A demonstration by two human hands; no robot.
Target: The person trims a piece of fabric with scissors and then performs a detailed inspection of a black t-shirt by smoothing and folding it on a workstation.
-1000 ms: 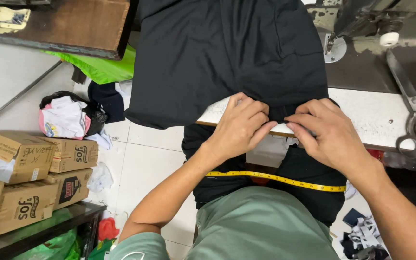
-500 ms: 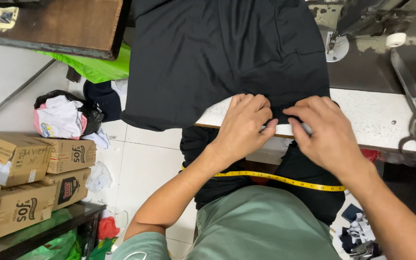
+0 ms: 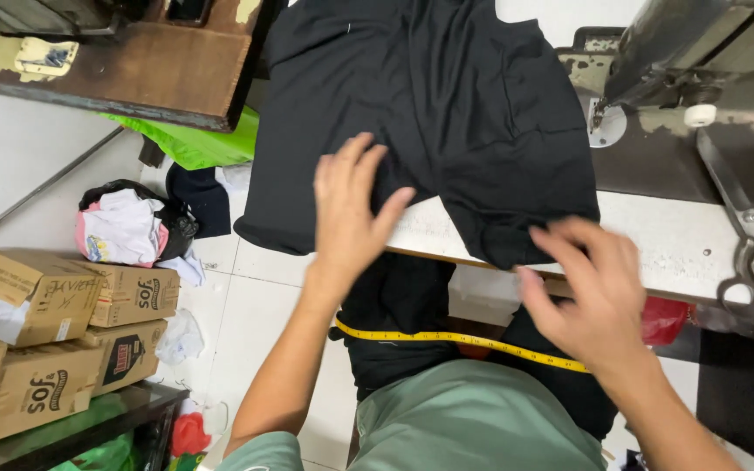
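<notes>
A black garment lies spread over the white sewing table, its near edge hanging off the front. My left hand rests flat on the cloth near the table's front edge, fingers spread. Just above the garment's lower right corner hovers my right hand, fingers apart and holding nothing. A yellow measuring tape runs across more black cloth on my lap.
A sewing machine stands at the table's back right, large scissors beside it. Cardboard boxes are stacked on the left by a bag of cloth scraps. A wooden bench with green fabric under it is at top left.
Both hands have let go of the garment's near edge, which they had pinched together. They have spread apart, the left now flat on the cloth, the right lifted off to the right.
</notes>
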